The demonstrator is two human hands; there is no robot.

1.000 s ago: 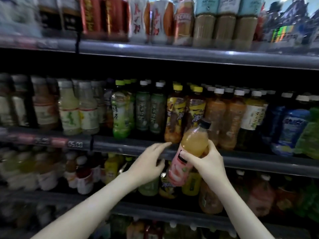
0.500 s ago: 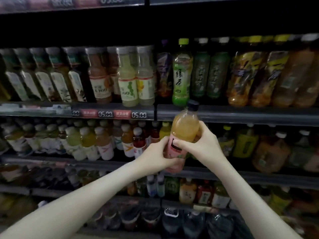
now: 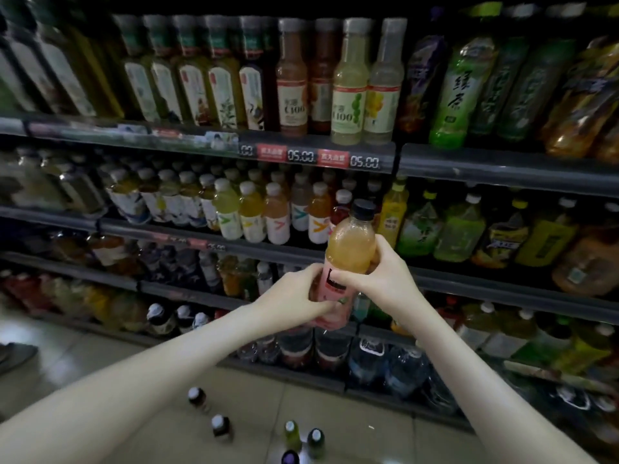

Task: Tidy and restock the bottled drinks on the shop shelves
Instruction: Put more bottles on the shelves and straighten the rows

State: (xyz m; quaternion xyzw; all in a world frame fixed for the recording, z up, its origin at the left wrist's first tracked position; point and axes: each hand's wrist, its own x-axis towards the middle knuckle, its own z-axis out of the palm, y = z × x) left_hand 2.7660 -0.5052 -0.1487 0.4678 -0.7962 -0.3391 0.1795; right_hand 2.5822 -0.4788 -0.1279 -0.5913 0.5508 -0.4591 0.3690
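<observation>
I hold an orange-juice bottle point(image 3: 350, 249) with a black cap and a pink label upright in front of the shelves. My right hand point(image 3: 382, 279) grips its middle from the right. My left hand point(image 3: 296, 298) wraps round the pink lower part from the left. Behind the bottle runs a shelf rail point(image 3: 268, 251) under a row of small white-capped bottles point(image 3: 278, 216). The bottle's base is hidden by my left hand.
Tall bottles point(image 3: 348, 85) fill the upper shelf above price tags point(image 3: 331, 159). Green and yellow tea bottles point(image 3: 459, 226) stand to the right. Several loose bottles point(image 3: 221, 426) stand on the tiled floor below. Water bottles point(image 3: 385, 363) fill the bottom shelf.
The view has dropped toward lower shelves and the floor. My left hand went from reaching beside the bottle to gripping its lower part, and both hands keep it upright.
</observation>
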